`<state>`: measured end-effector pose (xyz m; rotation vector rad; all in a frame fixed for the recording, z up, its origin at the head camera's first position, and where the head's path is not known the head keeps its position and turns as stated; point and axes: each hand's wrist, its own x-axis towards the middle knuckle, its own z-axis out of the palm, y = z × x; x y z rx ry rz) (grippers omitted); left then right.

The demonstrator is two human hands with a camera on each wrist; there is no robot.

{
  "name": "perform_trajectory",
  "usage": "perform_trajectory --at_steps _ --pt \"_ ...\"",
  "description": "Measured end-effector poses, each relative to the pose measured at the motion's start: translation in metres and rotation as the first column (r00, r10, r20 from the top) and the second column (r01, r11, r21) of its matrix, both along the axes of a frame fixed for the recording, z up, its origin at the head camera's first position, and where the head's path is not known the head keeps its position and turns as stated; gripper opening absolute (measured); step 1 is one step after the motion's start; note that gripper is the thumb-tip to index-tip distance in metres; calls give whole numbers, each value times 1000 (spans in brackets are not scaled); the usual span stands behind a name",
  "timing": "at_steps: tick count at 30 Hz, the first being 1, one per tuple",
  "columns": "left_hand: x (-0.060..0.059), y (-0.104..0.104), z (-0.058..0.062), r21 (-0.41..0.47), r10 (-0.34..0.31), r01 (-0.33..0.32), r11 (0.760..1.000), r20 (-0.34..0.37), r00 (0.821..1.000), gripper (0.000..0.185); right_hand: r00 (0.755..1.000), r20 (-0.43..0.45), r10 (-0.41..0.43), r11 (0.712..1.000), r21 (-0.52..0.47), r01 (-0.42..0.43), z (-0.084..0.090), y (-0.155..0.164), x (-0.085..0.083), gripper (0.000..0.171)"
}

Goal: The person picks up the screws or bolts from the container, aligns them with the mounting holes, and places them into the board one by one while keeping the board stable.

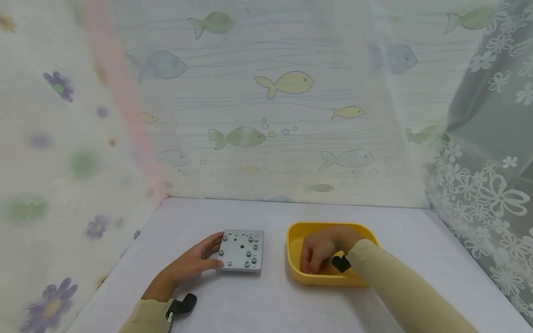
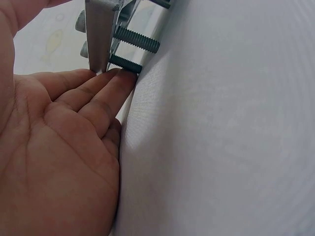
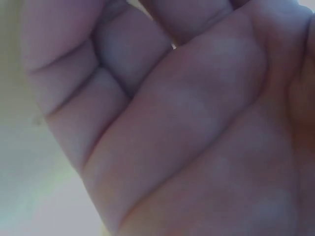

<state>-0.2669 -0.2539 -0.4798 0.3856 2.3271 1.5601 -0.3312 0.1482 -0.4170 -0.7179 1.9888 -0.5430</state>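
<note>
While left hand (image 1: 195,263) steadies square grey metal plate (image 1: 242,250) studded with bolts, fingers straight, right hand (image 1: 322,251) reaches into shallow yellow plastic tray (image 1: 294,240); contents hidden, grip cannot tell.

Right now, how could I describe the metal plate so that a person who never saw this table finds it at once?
Start at the white table under the fish-patterned curtain. Left of the yellow tray, where the right hand reaches in, lies the metal plate, with the left hand touching its left edge. It is the only grey, square, flat piece, dotted with holes and screws.
</note>
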Motion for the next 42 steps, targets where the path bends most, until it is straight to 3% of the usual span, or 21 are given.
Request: perform_trajectory --at_steps 5,10,13,20,27,33,42 --pt "-1 -1 -2 -6 2 -2 1000 -3 1000 96 998 53 -24 999 -31 25 -1 -2 -2 13" --pt "-1 0 -3 -12 3 -3 1000 -11 1000 96 983 175 -64 994 -80 78 4 -1 -6 17" --pt "-1 0 -2 -16 7 -8 1000 -13 1000 96 976 194 -99 985 -121 124 9 1 -8 17" --pt "0 1 0 -22 10 -10 1000 -11 1000 95 980 129 -152 939 -291 184 22 4 -13 16" --pt "1 1 0 -20 7 -7 1000 -7 1000 95 983 106 -147 899 -400 177 33 -5 -17 17" --pt "0 -1 -3 -10 0 0 1000 -9 1000 96 980 -6 -199 885 -431 177 38 -28 -18 18" --pt "-1 0 -2 0 -7 7 1000 -14 1000 95 946 -184 -266 874 -461 156 38 -73 -20 9"
